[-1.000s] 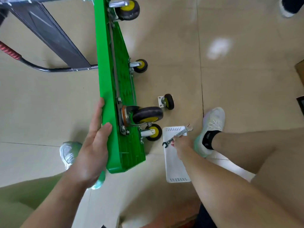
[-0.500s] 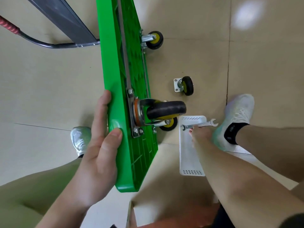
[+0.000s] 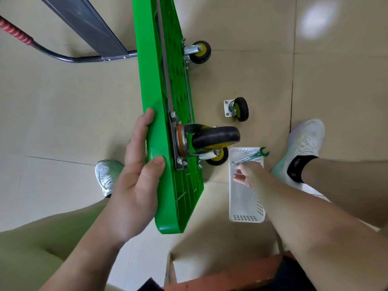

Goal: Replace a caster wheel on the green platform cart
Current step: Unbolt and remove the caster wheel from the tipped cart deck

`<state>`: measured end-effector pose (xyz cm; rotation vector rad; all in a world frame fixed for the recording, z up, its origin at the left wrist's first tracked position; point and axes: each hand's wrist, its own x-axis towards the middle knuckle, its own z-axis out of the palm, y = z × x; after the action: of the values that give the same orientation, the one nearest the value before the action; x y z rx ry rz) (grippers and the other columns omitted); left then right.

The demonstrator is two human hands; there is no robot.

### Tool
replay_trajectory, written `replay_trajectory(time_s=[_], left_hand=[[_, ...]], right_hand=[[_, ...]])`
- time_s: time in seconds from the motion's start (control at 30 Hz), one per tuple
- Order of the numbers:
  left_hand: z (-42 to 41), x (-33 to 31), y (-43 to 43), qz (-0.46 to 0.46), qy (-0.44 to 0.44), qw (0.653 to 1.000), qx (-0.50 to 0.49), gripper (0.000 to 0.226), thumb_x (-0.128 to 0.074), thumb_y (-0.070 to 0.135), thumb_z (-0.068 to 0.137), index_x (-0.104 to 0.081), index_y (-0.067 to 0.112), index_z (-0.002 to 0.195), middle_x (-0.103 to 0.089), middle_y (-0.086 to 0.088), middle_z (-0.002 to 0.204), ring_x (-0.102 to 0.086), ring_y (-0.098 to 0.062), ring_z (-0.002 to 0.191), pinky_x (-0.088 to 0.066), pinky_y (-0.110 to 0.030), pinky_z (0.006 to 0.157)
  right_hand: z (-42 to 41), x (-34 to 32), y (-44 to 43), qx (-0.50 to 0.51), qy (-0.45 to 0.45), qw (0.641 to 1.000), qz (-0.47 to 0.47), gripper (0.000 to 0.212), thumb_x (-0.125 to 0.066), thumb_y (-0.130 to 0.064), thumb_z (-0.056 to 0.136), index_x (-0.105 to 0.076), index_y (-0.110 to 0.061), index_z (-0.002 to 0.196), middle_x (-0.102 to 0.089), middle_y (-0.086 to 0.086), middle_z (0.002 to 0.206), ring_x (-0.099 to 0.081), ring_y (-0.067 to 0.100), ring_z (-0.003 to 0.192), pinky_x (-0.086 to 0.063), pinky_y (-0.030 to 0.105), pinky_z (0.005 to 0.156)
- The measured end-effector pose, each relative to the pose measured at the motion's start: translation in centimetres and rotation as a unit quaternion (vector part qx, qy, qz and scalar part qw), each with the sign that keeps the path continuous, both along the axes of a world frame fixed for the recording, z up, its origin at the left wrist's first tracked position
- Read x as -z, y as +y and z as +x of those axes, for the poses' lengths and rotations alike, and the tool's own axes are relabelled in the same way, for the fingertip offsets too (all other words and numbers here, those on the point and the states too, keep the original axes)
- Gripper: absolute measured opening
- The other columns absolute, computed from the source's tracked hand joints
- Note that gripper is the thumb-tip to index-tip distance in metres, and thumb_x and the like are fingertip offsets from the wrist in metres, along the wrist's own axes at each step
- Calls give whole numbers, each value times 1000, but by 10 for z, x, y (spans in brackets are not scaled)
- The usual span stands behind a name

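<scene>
Left hand [image 3: 136, 177]: grips the upper rim of the green platform cart [image 3: 155, 80], thumb curled onto the rim's near face, fingers laid flat along the deck side at 9 o'clock of it.

Green platform cart: stands on its long edge on the floor [image 3: 63, 112], runs from 12 o'clock down to 6 o'clock through the frame's centre, and turns its ribbed underside toward 3 o'clock.

Right hand [image 3: 248, 173]: hangs over the white basket [image 3: 245, 217] at 4 o'clock of centre, back toward the camera, and meets the near end of the wrench [image 3: 249, 157]. Fingers mostly hidden beneath; clasped or merely touched, cannot tell.

Wrench: slants across the basket's far end, open end past the rim toward 2 o'clock.

Mounted caster wheel [image 3: 216, 137]: bolted to the underside just beside the left thumb, black tyre, yellow hub, projects toward 3 o'clock.

Lower caster [image 3: 218, 158]: sits just behind it, at 5 o'clock.

Far caster [image 3: 199, 51]: sits further along the cart, at 12 o'clock.

Loose caster wheel [image 3: 238, 109]: lies on the floor with its mounting plate, at 1 o'clock of the mounted one, apart from the cart.

Handle [image 3: 14, 30]: dark tube with red grip, at 10 o'clock.
</scene>
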<state>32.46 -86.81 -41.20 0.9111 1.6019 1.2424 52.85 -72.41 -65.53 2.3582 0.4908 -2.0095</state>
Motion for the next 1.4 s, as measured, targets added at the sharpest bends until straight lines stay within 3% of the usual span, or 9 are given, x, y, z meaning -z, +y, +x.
replay_trajectory(time_s=[0.23, 0.37, 0.47, 0.7, 0.83, 0.97, 1.1, 1.27, 1.4], left_hand=[[-6, -11, 1, -46, 35, 998, 19, 63, -48, 43, 91, -29, 62, 148, -41, 11, 158, -50, -25, 141, -43, -55, 113], [-10, -21, 6, -51, 11, 998, 34, 64, -49, 22, 90, -39, 70, 131, -53, 40, 124, -72, -15, 90, -61, -29, 73], [-13, -28, 10, -68, -14, 997, 24, 64, -49, 18, 85, -39, 63, 131, -52, 43, 110, -69, -14, 79, -57, -24, 61], [-13, -29, 20, -84, -3, 996, 2, 68, -49, 14, 77, -42, 61, 126, -43, 1, 137, -57, -44, 93, -53, -55, 75], [-7, -28, 21, -90, 7, 996, -22, 69, -46, 16, 76, -43, 60, 128, -44, -2, 140, -56, -50, 91, -50, -69, 79], [-3, -28, 20, -96, 24, 995, -27, 70, -45, 16, 77, -41, 63, 129, -45, 1, 140, -56, -45, 95, -48, -71, 82], [-2, -27, 19, -97, 38, 994, -27, 70, -45, 17, 78, -40, 63, 132, -44, 1, 140, -57, -40, 106, -49, -71, 88], [0, -25, 17, -96, 44, 994, -27, 70, -44, 18, 80, -40, 63, 133, -44, 2, 140, -58, -37, 106, -50, -69, 89], [-1, -25, 16, -100, 40, 994, -27, 71, -44, 18, 80, -39, 63, 134, -44, 3, 140, -57, -37, 110, -49, -70, 94]], right_hand=[[-24, -108, -27, -140, 101, 983, 69, 8, -62, -11, 99, -66, -8, 105, -70, 12, 95, -66, 20, 77, -54, 29, 63], [-22, -175, -41, -229, 170, 952, 108, 6, -64, -12, 98, -69, -13, 100, -72, 8, 87, -65, 18, 67, -53, 25, 55], [-25, -214, -47, -258, 204, 932, 153, 5, -65, -14, 97, -70, -14, 99, -73, 7, 91, -67, 17, 70, -54, 26, 57], [-51, -232, -59, -240, 208, 919, 233, 12, -65, -27, 97, -74, -21, 91, -75, 3, 87, -68, 13, 69, -54, 27, 58], [-61, -213, -70, -232, 160, 927, 248, 13, -65, -33, 97, -71, -22, 92, -74, 3, 89, -71, 20, 80, -62, 38, 70], [-68, -200, -70, -216, 167, 924, 267, 19, -66, -38, 96, -72, -20, 93, -72, -4, 82, -68, 13, 76, -58, 40, 77], [-72, -194, -71, -181, 199, 925, 270, 7, -68, -23, 96, -73, -19, 91, -72, -7, 79, -62, -2, 65, -47, 22, 67], [-72, -191, -73, -128, 235, 937, 224, 4, -70, -21, 94, -72, -19, 96, -75, 0, 92, -68, 11, 84, -51, 28, 75], [-74, -190, -72, -114, 246, 936, 222, 8, -69, -20, 95, -72, -20, 88, -75, -6, 80, -68, 6, 75, -50, 26, 72]])
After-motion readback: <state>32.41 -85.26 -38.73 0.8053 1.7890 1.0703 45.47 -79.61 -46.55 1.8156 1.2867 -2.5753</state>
